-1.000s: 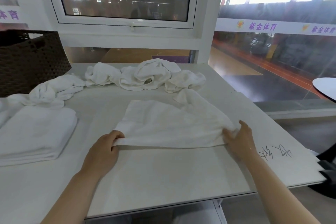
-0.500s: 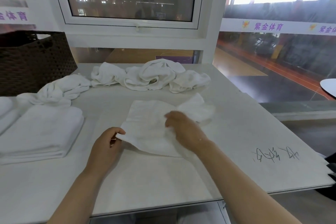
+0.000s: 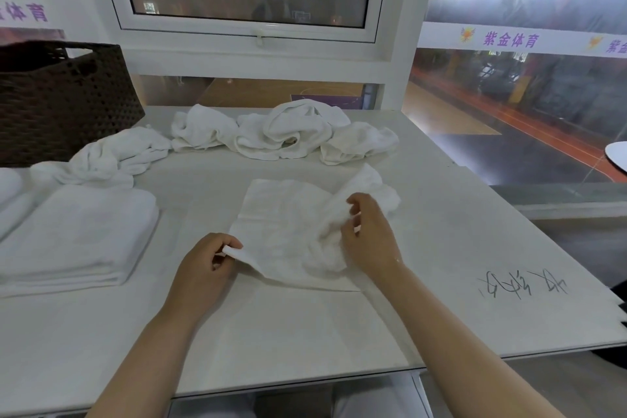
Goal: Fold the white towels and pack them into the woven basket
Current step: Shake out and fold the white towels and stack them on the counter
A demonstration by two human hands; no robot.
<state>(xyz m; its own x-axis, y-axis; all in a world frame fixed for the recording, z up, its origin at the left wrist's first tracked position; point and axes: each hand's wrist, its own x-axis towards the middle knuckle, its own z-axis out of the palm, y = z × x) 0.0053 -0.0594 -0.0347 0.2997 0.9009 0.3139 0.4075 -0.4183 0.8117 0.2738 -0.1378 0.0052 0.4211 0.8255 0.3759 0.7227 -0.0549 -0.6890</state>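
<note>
A white towel lies partly folded in the middle of the white table. My left hand pinches its near left corner. My right hand grips a bunched fold of the same towel near its right side. A stack of folded white towels sits at the left. Several crumpled white towels lie in a row along the table's far side. The dark woven basket stands at the far left corner; its inside is hidden.
Another crumpled towel lies in front of the basket. Handwriting marks the table near its right edge. A window and wall stand behind the table. The table's right edge drops off to the floor.
My right hand carried the towel's right end leftward over the middle and now grips a bunched fold there. My left hand kept its hold on the near left corner.
</note>
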